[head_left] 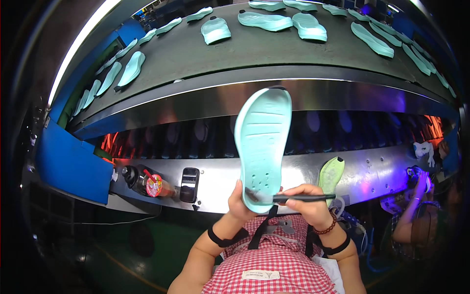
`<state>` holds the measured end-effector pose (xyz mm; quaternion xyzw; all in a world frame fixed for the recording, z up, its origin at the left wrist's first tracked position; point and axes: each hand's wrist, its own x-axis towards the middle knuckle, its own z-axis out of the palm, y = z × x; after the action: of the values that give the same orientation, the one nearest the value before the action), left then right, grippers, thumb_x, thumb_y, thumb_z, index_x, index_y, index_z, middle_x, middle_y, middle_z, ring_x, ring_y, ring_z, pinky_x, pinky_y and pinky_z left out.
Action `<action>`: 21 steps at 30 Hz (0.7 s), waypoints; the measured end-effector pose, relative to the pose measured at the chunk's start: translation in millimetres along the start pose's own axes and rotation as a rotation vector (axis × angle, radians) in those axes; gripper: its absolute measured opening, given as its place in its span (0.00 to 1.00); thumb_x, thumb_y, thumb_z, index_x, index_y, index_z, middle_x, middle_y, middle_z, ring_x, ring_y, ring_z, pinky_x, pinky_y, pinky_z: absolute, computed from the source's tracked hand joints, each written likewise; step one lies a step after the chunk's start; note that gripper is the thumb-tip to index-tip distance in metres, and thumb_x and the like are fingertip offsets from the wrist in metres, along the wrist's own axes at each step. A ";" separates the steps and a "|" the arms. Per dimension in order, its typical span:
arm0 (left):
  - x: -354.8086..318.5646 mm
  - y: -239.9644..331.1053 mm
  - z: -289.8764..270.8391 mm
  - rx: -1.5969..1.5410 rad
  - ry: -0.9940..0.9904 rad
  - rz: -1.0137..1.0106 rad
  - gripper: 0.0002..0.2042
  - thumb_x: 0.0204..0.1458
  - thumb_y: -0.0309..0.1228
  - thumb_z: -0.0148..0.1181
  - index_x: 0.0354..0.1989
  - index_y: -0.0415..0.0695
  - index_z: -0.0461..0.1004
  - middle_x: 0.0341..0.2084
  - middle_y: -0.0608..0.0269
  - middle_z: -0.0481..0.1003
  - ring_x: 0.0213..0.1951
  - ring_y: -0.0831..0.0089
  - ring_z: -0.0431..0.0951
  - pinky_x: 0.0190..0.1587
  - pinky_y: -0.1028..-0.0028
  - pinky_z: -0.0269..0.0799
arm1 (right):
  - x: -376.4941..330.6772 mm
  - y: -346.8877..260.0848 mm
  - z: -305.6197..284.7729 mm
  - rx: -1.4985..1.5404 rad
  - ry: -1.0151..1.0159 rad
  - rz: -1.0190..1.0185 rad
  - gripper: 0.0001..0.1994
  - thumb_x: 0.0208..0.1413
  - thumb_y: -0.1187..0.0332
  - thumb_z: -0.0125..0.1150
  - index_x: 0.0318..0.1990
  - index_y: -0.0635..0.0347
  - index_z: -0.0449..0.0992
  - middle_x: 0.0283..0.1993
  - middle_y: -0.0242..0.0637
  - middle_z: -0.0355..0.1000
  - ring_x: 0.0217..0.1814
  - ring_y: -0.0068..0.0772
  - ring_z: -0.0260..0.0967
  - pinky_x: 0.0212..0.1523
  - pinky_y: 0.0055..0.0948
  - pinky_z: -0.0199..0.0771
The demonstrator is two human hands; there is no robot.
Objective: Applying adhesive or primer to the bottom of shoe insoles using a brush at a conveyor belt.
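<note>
Left hand (238,205) clasps turquoise sole (264,134); right hand (314,208) pinches slim black tool (281,198) (over sole's near end); light touch seems best.

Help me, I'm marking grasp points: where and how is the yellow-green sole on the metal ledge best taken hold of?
Likely across its upper half, from above, pinching both long edges: the yellow-green sole lies on the metal ledge, long and narrow, with those edges bare. Its lower end is crossed in view by the black-handled tool in the right hand.
</note>
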<state>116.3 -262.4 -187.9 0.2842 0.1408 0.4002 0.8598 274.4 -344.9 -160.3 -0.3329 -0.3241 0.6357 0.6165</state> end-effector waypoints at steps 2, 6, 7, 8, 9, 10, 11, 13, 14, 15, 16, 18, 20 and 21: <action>4.8 6.1 -30.5 0.020 -0.074 -0.055 0.35 0.49 0.57 0.35 0.55 0.37 0.57 0.47 0.47 0.66 0.47 0.55 0.69 0.49 0.60 0.65 | -8.2 -11.3 7.8 -0.435 -0.079 0.064 0.11 0.45 0.79 0.59 0.40 0.66 0.73 0.38 0.42 0.73 0.36 0.25 0.72 0.39 0.21 0.72; 8.7 16.4 -19.9 -0.008 -0.170 -0.176 0.29 0.52 0.47 0.41 0.55 0.37 0.56 0.46 0.49 0.67 0.46 0.61 0.70 0.49 0.65 0.65 | -5.9 -30.4 1.9 -0.629 -0.202 -0.075 0.10 0.44 0.79 0.60 0.37 0.64 0.75 0.38 0.41 0.73 0.38 0.26 0.72 0.40 0.21 0.71; 10.3 18.6 -19.6 0.014 -0.222 -0.234 0.28 0.53 0.44 0.41 0.57 0.37 0.53 0.48 0.50 0.66 0.47 0.63 0.70 0.50 0.67 0.65 | -2.4 -27.4 1.8 -0.731 -0.169 -0.193 0.10 0.43 0.78 0.61 0.36 0.63 0.75 0.38 0.41 0.73 0.39 0.28 0.72 0.41 0.21 0.72; 15.4 21.1 -22.9 -0.041 -0.247 -0.321 0.27 0.53 0.43 0.42 0.57 0.37 0.53 0.47 0.50 0.67 0.46 0.63 0.71 0.49 0.67 0.66 | 0.9 -24.4 -0.9 -0.814 -0.318 -0.225 0.10 0.43 0.77 0.61 0.37 0.62 0.75 0.38 0.42 0.73 0.40 0.31 0.72 0.41 0.22 0.72; 16.5 22.4 -24.7 -0.045 -0.249 -0.321 0.27 0.53 0.43 0.42 0.57 0.37 0.53 0.47 0.50 0.67 0.46 0.63 0.71 0.49 0.67 0.66 | -1.0 -21.3 -0.4 -0.825 -0.372 -0.260 0.10 0.43 0.76 0.61 0.37 0.62 0.75 0.38 0.42 0.73 0.41 0.33 0.72 0.42 0.24 0.72; 17.1 23.2 -26.0 -0.079 -0.252 -0.423 0.27 0.53 0.42 0.43 0.57 0.37 0.54 0.47 0.50 0.66 0.46 0.63 0.71 0.49 0.67 0.66 | -2.9 -26.3 -0.1 -0.817 -0.427 -0.241 0.10 0.42 0.78 0.61 0.36 0.64 0.75 0.38 0.43 0.73 0.41 0.35 0.72 0.43 0.26 0.72; 15.3 26.0 -26.2 -0.114 -0.248 -0.528 0.26 0.52 0.41 0.43 0.56 0.36 0.55 0.47 0.49 0.66 0.46 0.63 0.70 0.49 0.67 0.66 | -5.5 -31.4 1.6 -0.803 -0.481 -0.219 0.10 0.41 0.80 0.62 0.34 0.65 0.75 0.38 0.44 0.73 0.41 0.37 0.72 0.43 0.29 0.72; 10.5 32.8 -23.2 -0.096 -0.201 -0.591 0.26 0.52 0.40 0.43 0.56 0.35 0.56 0.46 0.49 0.67 0.45 0.64 0.71 0.48 0.68 0.67 | -6.4 -42.8 0.5 -0.801 -0.483 -0.244 0.10 0.41 0.80 0.62 0.35 0.64 0.75 0.38 0.44 0.73 0.41 0.37 0.72 0.43 0.29 0.72; 9.4 34.8 -16.2 -0.005 -0.221 -0.602 0.26 0.52 0.40 0.44 0.55 0.34 0.56 0.47 0.48 0.67 0.45 0.64 0.71 0.47 0.69 0.67 | -6.7 -49.0 -0.9 -0.808 -0.485 -0.276 0.11 0.40 0.80 0.62 0.35 0.64 0.75 0.38 0.44 0.73 0.41 0.38 0.72 0.43 0.29 0.72; 9.5 35.9 -12.5 0.086 -0.241 -0.612 0.26 0.52 0.40 0.45 0.55 0.34 0.56 0.47 0.48 0.66 0.44 0.65 0.71 0.46 0.70 0.68 | -3.6 -46.3 -5.0 -0.886 -0.435 -0.384 0.12 0.40 0.80 0.62 0.36 0.63 0.75 0.38 0.43 0.73 0.41 0.38 0.72 0.42 0.28 0.73; 12.1 35.8 -16.7 0.122 -0.257 -0.681 0.28 0.51 0.41 0.48 0.56 0.34 0.56 0.48 0.48 0.65 0.46 0.65 0.70 0.46 0.71 0.67 | -1.8 -43.0 -7.1 -0.901 -0.502 -0.358 0.12 0.39 0.79 0.62 0.36 0.63 0.75 0.38 0.42 0.73 0.41 0.38 0.72 0.42 0.28 0.73; 13.2 39.0 -11.8 0.255 -0.242 -0.678 0.28 0.51 0.41 0.48 0.56 0.35 0.56 0.49 0.48 0.64 0.47 0.65 0.69 0.46 0.71 0.67 | 0.8 -47.6 -8.8 -0.915 -0.570 -0.329 0.12 0.39 0.79 0.62 0.36 0.62 0.76 0.38 0.41 0.74 0.41 0.37 0.72 0.42 0.27 0.73; 11.5 42.1 -13.9 0.396 -0.194 -0.711 0.29 0.50 0.43 0.48 0.57 0.36 0.55 0.50 0.48 0.63 0.49 0.65 0.66 0.48 0.70 0.66 | -5.6 -63.9 -4.8 -1.126 -0.682 -0.234 0.13 0.38 0.80 0.61 0.36 0.61 0.76 0.39 0.40 0.74 0.41 0.36 0.73 0.40 0.27 0.73; 9.7 44.1 -14.5 0.394 -0.194 -0.716 0.29 0.50 0.43 0.48 0.57 0.36 0.55 0.50 0.48 0.63 0.49 0.65 0.66 0.48 0.70 0.66 | -7.8 -61.9 -7.2 -1.125 -0.678 -0.230 0.13 0.38 0.80 0.61 0.36 0.61 0.76 0.39 0.40 0.74 0.41 0.36 0.73 0.40 0.27 0.73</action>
<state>88.9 -226.7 -173.0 0.4127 0.2228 0.0128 0.8831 315.6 -350.8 -113.3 -0.3487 -0.8157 0.3694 0.2767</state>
